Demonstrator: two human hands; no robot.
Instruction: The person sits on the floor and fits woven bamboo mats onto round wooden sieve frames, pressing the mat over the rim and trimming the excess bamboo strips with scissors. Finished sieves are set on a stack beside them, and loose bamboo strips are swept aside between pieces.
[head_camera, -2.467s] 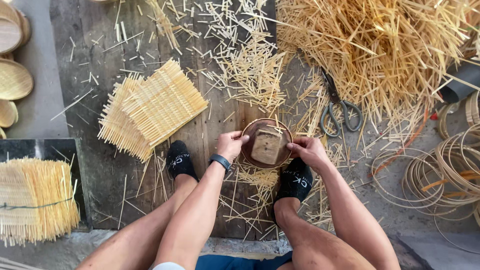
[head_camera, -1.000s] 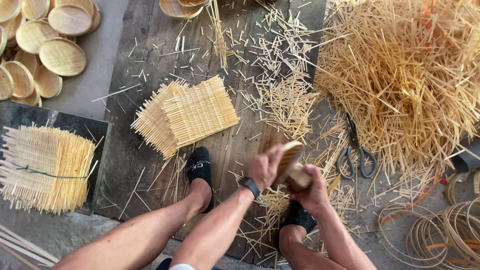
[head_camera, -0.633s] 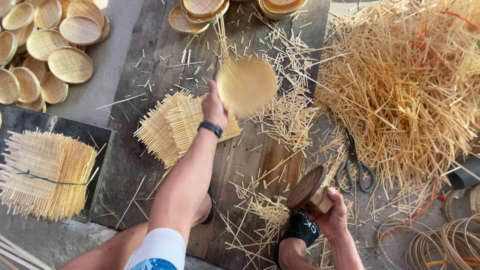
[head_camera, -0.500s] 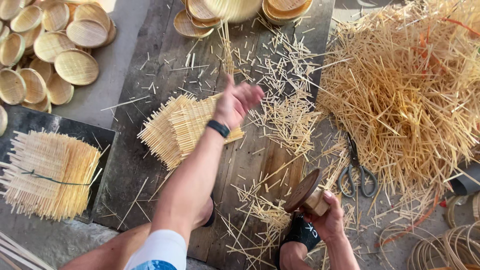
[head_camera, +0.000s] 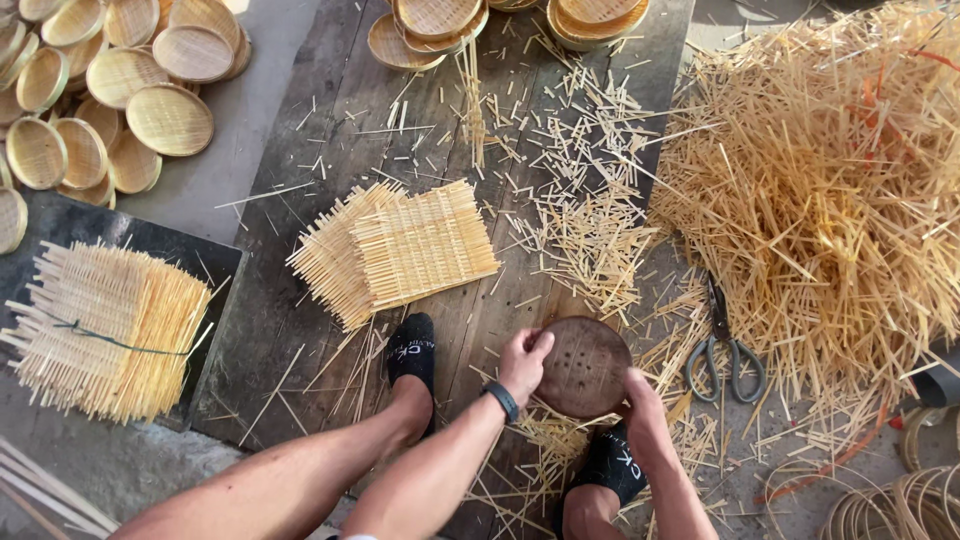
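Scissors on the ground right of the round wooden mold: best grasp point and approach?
Take the scissors by the two handle loops, coming from above. They lie flat, loops toward the person and blades pointing away toward the straw pile, where loose strips cover the tips. The loops sit clear of clutter, near the right hand, which rests on the round wooden mold, as does the left hand.

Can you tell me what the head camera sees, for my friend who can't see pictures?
Both hands, left hand and right hand, hold a round brown wooden disc over a plank floor. Woven straw mats and scissors lie nearby.
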